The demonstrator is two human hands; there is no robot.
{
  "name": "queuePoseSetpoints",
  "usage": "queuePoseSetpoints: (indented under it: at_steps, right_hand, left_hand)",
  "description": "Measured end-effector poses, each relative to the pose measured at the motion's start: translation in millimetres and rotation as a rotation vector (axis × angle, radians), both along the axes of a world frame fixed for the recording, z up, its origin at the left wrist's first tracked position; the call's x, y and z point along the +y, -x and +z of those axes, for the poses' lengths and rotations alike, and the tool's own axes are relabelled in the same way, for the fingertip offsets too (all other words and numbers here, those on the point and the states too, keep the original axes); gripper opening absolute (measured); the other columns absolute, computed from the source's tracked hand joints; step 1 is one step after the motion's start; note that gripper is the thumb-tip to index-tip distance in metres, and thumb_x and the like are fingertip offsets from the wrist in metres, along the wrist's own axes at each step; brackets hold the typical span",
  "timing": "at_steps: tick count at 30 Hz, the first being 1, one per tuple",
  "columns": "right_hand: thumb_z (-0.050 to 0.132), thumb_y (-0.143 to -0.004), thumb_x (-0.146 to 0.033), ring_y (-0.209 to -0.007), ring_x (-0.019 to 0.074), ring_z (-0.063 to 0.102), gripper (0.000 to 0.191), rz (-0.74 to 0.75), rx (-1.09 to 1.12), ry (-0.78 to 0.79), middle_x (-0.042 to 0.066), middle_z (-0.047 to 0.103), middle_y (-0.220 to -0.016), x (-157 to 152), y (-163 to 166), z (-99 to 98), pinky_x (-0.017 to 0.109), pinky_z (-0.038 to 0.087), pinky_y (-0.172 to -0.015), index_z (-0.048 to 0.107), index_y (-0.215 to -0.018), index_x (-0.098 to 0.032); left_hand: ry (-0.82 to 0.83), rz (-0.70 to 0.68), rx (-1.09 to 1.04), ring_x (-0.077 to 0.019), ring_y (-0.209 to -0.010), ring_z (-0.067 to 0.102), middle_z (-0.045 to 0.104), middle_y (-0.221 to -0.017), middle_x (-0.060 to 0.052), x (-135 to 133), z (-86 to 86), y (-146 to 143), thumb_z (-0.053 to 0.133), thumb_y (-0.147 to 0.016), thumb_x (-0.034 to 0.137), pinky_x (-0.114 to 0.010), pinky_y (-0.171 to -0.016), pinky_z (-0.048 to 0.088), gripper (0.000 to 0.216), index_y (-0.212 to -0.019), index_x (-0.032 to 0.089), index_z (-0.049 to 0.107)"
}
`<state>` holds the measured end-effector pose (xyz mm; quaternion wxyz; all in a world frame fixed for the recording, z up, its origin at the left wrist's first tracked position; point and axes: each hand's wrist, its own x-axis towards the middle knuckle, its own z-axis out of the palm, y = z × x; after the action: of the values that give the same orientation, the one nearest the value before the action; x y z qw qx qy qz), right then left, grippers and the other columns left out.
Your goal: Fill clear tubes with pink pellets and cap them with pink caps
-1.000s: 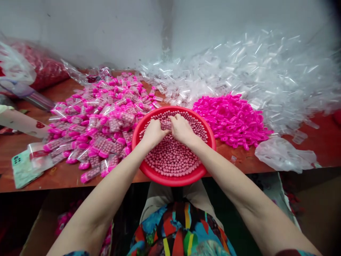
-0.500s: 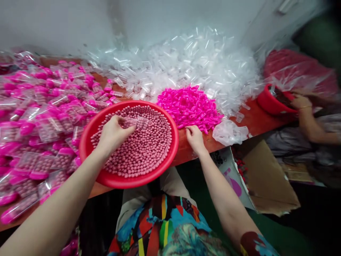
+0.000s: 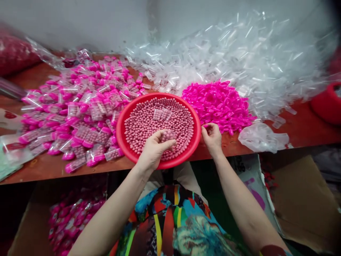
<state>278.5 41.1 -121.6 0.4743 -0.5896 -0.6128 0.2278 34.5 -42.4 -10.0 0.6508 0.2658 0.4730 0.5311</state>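
Observation:
A red basin (image 3: 124, 142) full of small pink balls (image 3: 149, 121) sits at the table's near edge. My left hand (image 3: 154, 149) hovers over its near side, fingers closed on a clear tube of pink balls (image 3: 167, 135). Two empty clear tubes (image 3: 162, 114) lie on the balls. My right hand (image 3: 212, 138) rests just right of the basin beside a heap of bright pink caps (image 3: 217, 103). Its fingers are curled in a pinch and I cannot make out what they hold.
A spread of filled, pink-capped tubes (image 3: 80, 103) covers the table to the left. A large heap of empty clear tubes (image 3: 239, 60) fills the back right. A crumpled clear bag (image 3: 262, 137) lies right of the caps. Cardboard boxes stand below the table on both sides.
The view has swung back left, so the person at the right is out of sight. My left hand moved the filled tube from the basin's far side to its near side. My right hand stays by the caps.

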Motion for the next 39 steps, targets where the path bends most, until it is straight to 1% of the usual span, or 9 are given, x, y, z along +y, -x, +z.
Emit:
queuePoseSetpoints:
  at_steps: [3,8,12,19,25,28,32,35,39]
  right_hand:
    - [0.058,-0.085,-0.041,-0.082,0.0196,0.064,0.031,-0.084,0.099,0.079,0.007,0.064,-0.095,-27.0,1.5,-16.1,0.039,0.055,-0.081,0.052,-0.107,-0.019]
    - [0.056,-0.081,-0.029,-0.103,0.0281,0.059,0.043,-0.166,-0.271,0.041,0.017,0.062,-0.114,-48.9,-15.6,-19.9,0.05,0.048,-0.096,0.054,-0.121,-0.014]
    - [0.049,-0.082,-0.021,-0.113,0.0293,0.054,0.037,-0.117,-0.416,0.013,0.017,0.061,-0.118,-42.6,-16.3,-8.7,0.05,0.042,-0.102,0.058,-0.118,-0.016]
    - [0.054,-0.087,-0.039,-0.108,0.0326,0.054,0.044,-0.313,-0.506,0.142,0.019,0.058,-0.114,-12.1,3.7,-12.7,0.052,0.045,-0.094,0.057,-0.121,-0.012]
    - [0.052,-0.085,-0.028,-0.113,0.0345,0.054,0.04,-0.336,-0.431,0.156,0.024,0.058,-0.117,-2.9,-11.3,-18.6,0.052,0.045,-0.097,0.059,-0.119,-0.008]
    - [0.052,-0.085,-0.028,-0.106,0.0318,0.058,0.038,-0.287,-0.348,0.159,0.022,0.064,-0.11,-3.4,-18.0,-14.7,0.052,0.046,-0.097,0.062,-0.115,-0.008]
    - [0.056,-0.086,-0.041,-0.074,0.0188,0.061,0.041,-0.194,0.11,0.166,0.01,0.067,-0.098,-15.7,-11.0,11.2,0.037,0.055,-0.072,0.062,-0.117,-0.014]
    - [0.061,-0.086,-0.041,-0.06,0.0117,0.053,0.037,-0.05,0.379,0.175,0.002,0.065,-0.088,-32.2,5.6,49.2,0.027,0.048,-0.056,0.064,-0.115,-0.02]
    - [0.06,-0.091,-0.038,-0.072,0.0128,0.059,0.023,0.302,0.304,0.174,0.002,0.067,-0.094,-50.9,36.7,100.2,0.029,0.053,-0.072,0.07,-0.107,-0.025]
  left_hand:
    - [-0.004,-0.011,-0.093,-0.0146,-0.082,0.066,0.069,-0.094,-0.004,-0.9,1.5,3.4,0.077,-0.062,0.01,-0.022,-0.065,0.053,0.043,-0.103,0.015,0.064]
    - [0.071,-0.13,-0.249,-0.0179,-0.085,0.069,0.071,-0.093,-0.007,2.3,8.1,9.4,0.061,-0.066,0.005,-0.023,-0.065,0.054,0.037,-0.102,0.013,0.067]
    - [0.165,-0.139,-0.32,-0.0197,-0.081,0.07,0.072,-0.089,-0.011,6.7,9.9,10.9,0.058,-0.081,0.02,-0.025,-0.062,0.054,0.022,-0.098,0.011,0.069]
    - [0.155,-0.103,-0.244,-0.0159,-0.073,0.068,0.072,-0.086,-0.009,10.2,6.7,6.9,0.056,-0.087,0.019,-0.023,-0.059,0.054,0.018,-0.096,0.011,0.07]
    - [0.164,-0.092,-0.324,-0.0233,-0.087,0.072,0.074,-0.095,-0.015,10.1,5.4,8.6,0.041,-0.092,0.023,-0.031,-0.069,0.059,0.031,-0.098,0.009,0.069]
    - [0.193,-0.086,-0.331,-0.0241,-0.086,0.072,0.074,-0.095,-0.016,10.2,5.8,9.1,0.039,-0.095,0.029,-0.033,-0.069,0.059,0.035,-0.098,0.009,0.068]
    - [0.206,-0.105,-0.306,-0.0224,-0.081,0.072,0.074,-0.093,-0.015,9.8,7.3,7.9,0.046,-0.092,0.025,-0.032,-0.069,0.059,0.027,-0.098,0.01,0.068]
    - [0.183,-0.144,-0.298,-0.0211,-0.081,0.072,0.074,-0.094,-0.014,8.6,7.3,7.4,0.053,-0.088,0.019,-0.029,-0.069,0.059,0.021,-0.098,0.01,0.068]
    - [0.127,-0.222,-0.294,-0.0182,-0.08,0.07,0.074,-0.099,-0.012,5.4,5.8,7.7,0.057,-0.079,0.009,-0.026,-0.067,0.057,0.026,-0.102,0.01,0.069]
